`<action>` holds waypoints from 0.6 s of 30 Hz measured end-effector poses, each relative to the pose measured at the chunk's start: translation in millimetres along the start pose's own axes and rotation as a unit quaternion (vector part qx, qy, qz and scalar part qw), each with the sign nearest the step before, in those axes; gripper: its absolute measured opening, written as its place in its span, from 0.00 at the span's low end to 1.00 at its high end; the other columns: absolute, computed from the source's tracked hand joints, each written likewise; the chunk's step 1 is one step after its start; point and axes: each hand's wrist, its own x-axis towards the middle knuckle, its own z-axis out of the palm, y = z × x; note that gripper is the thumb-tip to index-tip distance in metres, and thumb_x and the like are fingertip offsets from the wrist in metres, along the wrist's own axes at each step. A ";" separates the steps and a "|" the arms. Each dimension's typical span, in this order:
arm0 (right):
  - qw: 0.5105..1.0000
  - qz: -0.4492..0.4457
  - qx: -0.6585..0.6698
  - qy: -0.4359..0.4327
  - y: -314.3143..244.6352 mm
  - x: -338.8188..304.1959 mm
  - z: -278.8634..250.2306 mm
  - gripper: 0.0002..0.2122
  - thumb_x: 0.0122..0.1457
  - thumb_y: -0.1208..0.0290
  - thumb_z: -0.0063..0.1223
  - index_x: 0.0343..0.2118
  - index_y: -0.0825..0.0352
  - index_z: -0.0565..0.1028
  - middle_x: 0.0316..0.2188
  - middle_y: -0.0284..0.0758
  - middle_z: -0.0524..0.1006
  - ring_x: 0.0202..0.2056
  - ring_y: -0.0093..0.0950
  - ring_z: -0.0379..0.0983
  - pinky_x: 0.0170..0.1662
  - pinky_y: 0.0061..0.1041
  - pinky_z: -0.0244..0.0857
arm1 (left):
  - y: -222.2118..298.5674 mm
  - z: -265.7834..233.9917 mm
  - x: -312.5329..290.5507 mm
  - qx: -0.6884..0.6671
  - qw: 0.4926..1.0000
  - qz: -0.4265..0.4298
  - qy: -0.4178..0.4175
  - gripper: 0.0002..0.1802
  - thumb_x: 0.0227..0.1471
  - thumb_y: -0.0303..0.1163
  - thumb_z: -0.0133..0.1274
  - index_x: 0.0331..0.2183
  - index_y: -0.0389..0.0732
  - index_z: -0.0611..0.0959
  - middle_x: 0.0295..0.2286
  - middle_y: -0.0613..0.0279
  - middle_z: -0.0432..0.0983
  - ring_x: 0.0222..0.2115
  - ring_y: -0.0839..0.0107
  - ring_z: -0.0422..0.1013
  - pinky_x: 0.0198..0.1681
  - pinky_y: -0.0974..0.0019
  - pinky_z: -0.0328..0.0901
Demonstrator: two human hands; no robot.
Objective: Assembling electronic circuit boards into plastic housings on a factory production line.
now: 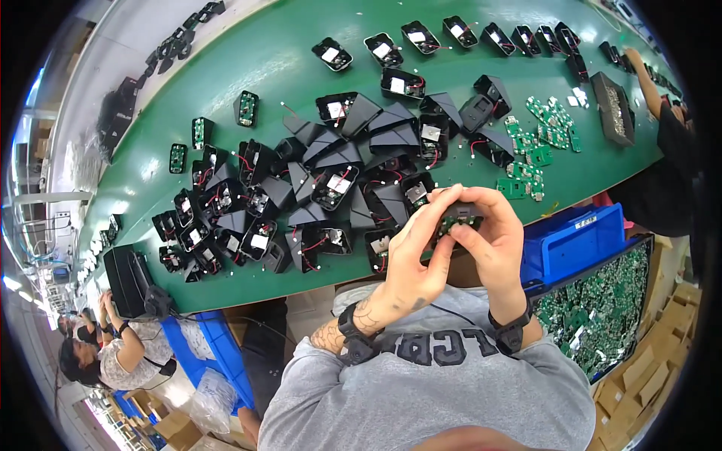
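Observation:
Both hands are raised above the near edge of the green table, closed around one small black plastic housing. A green circuit board shows inside it, partly hidden by my fingers. My left hand wraps its left side, while my right hand grips the other side with the thumb pressed at the board. Just beyond my hands lies a heap of black housings, many with white parts and red wires inside. Loose green circuit boards are spread to the right of the heap.
A row of black housings lines the far side. At right stand an open box of small parts, a blue bin and a tray full of circuit boards. Another person's arm reaches in at far right; a person works at left.

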 end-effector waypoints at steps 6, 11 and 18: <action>0.997 0.008 -0.065 -0.035 -6.7 12.9 -4.3 0.22 0.49 0.82 0.57 0.49 0.71 0.68 0.47 0.39 0.73 0.48 0.29 0.70 0.53 0.28 0.62 | 30.1 -27.3 14.8 0.132 0.990 -0.049 0.013 0.28 0.46 0.17 0.51 0.51 0.39 0.71 0.45 0.53 0.70 0.40 0.65 0.71 0.44 0.67 0.66; 0.876 -0.039 -0.429 0.218 -14.8 20.0 -73.7 0.11 0.51 0.74 0.58 0.39 0.67 0.78 0.41 0.35 0.76 0.42 0.26 0.71 0.45 0.26 0.65 | 35.4 -127.8 94.6 0.353 0.930 -0.003 0.098 0.23 0.49 0.25 0.52 0.49 0.38 0.71 0.40 0.55 0.73 0.34 0.68 0.70 0.40 0.65 0.66; 0.751 0.012 -0.611 0.248 -16.8 -1.7 -111.5 0.13 0.48 0.69 0.61 0.38 0.63 0.79 0.40 0.34 0.74 0.45 0.33 0.67 0.48 0.30 0.61 | -69.2 -269.0 181.5 0.608 0.789 -0.070 0.053 0.22 0.45 0.37 0.55 0.40 0.31 0.76 0.33 0.43 0.77 0.36 0.50 0.74 0.41 0.55 0.67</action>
